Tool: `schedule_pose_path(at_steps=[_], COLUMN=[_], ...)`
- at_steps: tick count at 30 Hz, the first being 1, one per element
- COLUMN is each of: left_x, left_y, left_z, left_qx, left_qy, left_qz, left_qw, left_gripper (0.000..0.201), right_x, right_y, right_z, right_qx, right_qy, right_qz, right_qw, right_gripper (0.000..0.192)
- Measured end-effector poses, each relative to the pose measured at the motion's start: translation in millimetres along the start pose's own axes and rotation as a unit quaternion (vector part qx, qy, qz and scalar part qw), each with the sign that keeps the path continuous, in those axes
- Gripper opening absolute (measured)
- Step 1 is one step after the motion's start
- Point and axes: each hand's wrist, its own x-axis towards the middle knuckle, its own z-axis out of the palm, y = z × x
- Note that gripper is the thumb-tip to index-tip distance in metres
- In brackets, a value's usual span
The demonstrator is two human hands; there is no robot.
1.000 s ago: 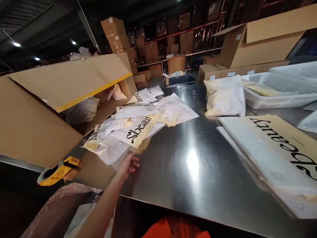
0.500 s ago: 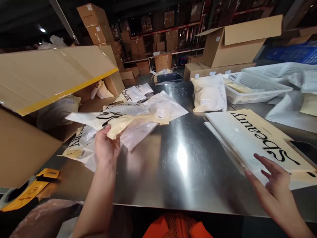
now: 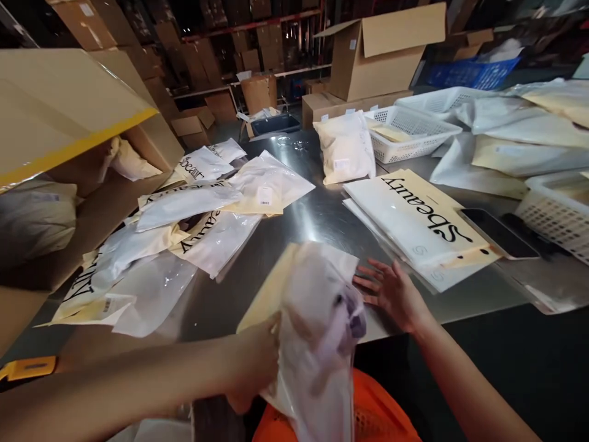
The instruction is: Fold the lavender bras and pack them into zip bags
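My left hand (image 3: pixel 257 362) grips the edge of a plastic garment bag (image 3: pixel 308 307), blurred by motion, at the table's front edge. The bag is cream and translucent white, and something purplish shows through its right side. My right hand (image 3: pixel 391 291), fingers spread, is beside the bag's right edge; whether it touches cannot be made out. Beyond that hand lies a stack of flat bags (image 3: pixel 414 215) printed with black "beauty" lettering. To the left, several more filled bags (image 3: pixel 193 202) lie in an overlapping pile, one with a barcode label (image 3: pixel 264 196).
An open carton (image 3: pixel 78 116) with bags inside stands at left. A plump bag (image 3: pixel 346 147) and white perforated baskets (image 3: pixel 414 138) are at the back right. A phone (image 3: pixel 499 233) lies beside the stack. The metal table (image 3: pixel 294 215) has its front edge near my body.
My left hand has brought a bag from the left pile to in front of my body. My right hand has moved off the printed stack toward that bag. The view has swung right.
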Motion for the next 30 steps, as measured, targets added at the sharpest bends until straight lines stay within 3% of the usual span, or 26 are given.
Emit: schedule_pose_path(at_steps=[2,4,7,10,12,15,18,20,23,27,30], left_x=[7,18,34,35,28,21,30,43,60,77,90], left_y=[5,4,-8,-18,-11,10,20,17,13,22,31], left_z=[-15.1,-40.2,-79.5,-93.0,-78.2,-27.8,22.6,38.9,35.8,12.8,1.0], left_qx=[0.081,0.165,0.277,0.430,0.496,0.515,0.514,0.501,0.498,0.519,0.528], left_qy=[-0.118,-0.146,-0.035,0.097,0.102,0.000,-0.023,-0.024,-0.004,0.051,0.090], left_qz=[0.030,0.037,0.044,0.034,0.004,-0.008,0.004,0.019,0.027,0.009,-0.012], left_qw=[0.989,0.975,0.959,0.897,0.863,0.857,0.858,0.865,0.867,0.853,0.845], left_gripper=[0.039,0.040,0.033,0.021,0.013,0.029,0.048,0.041,0.026,0.035,0.039], right_x=[3,5,4,-2,-8,-19,-34,-46,-70,-105,-124], right_y=[4,11,20,27,30,32,27,21,11,4,2], right_z=[-1,0,4,8,12,20,30,36,41,32,15], right_qx=[-0.034,-0.113,-0.228,-0.229,-0.229,-0.312,-0.466,-0.529,-0.532,-0.466,-0.422], right_qy=[-0.001,0.019,0.038,0.001,-0.021,-0.021,-0.029,-0.052,-0.088,-0.151,-0.195], right_qz=[-0.023,-0.077,-0.120,-0.088,-0.077,-0.102,-0.153,-0.178,-0.220,-0.338,-0.484], right_qw=[0.999,0.990,0.965,0.969,0.970,0.944,0.871,0.828,0.813,0.804,0.741], right_gripper=[0.054,0.054,0.062,0.074,0.080,0.084,0.077,0.072,0.069,0.066,0.057])
